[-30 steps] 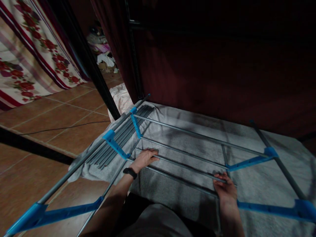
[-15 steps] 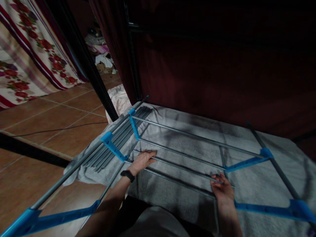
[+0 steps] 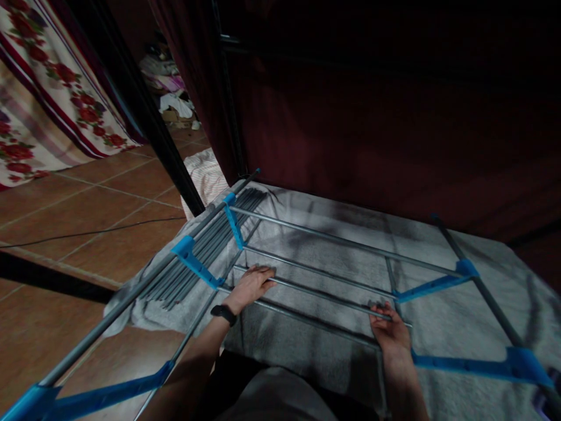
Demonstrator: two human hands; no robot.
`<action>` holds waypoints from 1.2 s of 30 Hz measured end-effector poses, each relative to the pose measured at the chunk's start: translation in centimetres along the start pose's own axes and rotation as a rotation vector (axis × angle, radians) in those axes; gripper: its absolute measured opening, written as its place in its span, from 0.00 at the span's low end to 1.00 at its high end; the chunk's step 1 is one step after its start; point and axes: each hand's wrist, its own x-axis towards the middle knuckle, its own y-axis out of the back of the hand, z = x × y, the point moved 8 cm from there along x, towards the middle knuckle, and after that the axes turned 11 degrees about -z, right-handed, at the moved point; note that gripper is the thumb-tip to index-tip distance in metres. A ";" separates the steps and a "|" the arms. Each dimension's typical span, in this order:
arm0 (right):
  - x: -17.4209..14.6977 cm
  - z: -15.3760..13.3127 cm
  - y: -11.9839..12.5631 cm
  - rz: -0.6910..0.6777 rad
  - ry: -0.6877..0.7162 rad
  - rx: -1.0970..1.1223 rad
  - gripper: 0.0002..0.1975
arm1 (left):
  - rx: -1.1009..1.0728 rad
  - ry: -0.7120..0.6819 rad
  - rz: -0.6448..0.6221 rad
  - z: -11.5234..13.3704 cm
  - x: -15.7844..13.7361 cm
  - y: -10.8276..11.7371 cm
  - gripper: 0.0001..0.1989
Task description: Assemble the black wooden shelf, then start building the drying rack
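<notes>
A loose grey metal tube (image 3: 318, 295) runs crosswise between my two hands. My left hand (image 3: 252, 286), with a black band on the wrist, lies over its left part, fingers closed around it. Near the tube's other end, my right hand (image 3: 391, 328) holds it from below, palm up, with fingers curled. Around the hands stands a rack frame of grey tubes with blue plastic brackets (image 3: 199, 266) on the left and more blue brackets (image 3: 464, 365) on the right. Crossbars (image 3: 337, 237) join the two sides, both beyond and nearer than the held tube.
Several loose grey tubes (image 3: 210, 245) lie in a bundle on the grey blanket (image 3: 298, 202) at the left. A black post (image 3: 170, 158) and a dark red curtain (image 3: 350, 140) bound the area. A cable (image 3: 109, 231) crosses the tiled floor (image 3: 83, 204).
The view has shifted slightly, so everything sits a little further left. Both hands keep hold of the tube, with almost no movement relative to the rack.
</notes>
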 end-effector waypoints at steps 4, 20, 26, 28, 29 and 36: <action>0.0 -0.1 -0.1 0.062 0.000 -0.009 0.14 | 0.022 0.015 0.004 0.0 0.0 0.1 0.15; 0.6 0.0 -0.4 0.078 0.087 0.010 0.05 | -0.049 0.142 0.065 -1.8 0.1 0.2 0.05; 0.2 0.3 -0.8 0.141 0.080 0.018 0.06 | 0.057 0.259 0.135 -2.4 -0.3 1.0 0.04; 0.1 0.3 -1.0 0.135 0.076 0.036 0.06 | 0.114 0.288 0.152 -2.3 -0.4 1.3 0.05; 0.0 0.3 -1.2 0.131 0.074 0.045 0.05 | 0.138 0.292 0.156 -2.1 -0.4 1.4 0.06; 0.3 0.2 -1.4 0.119 0.101 -0.045 0.05 | 0.205 0.354 0.134 -1.8 -0.6 1.8 0.08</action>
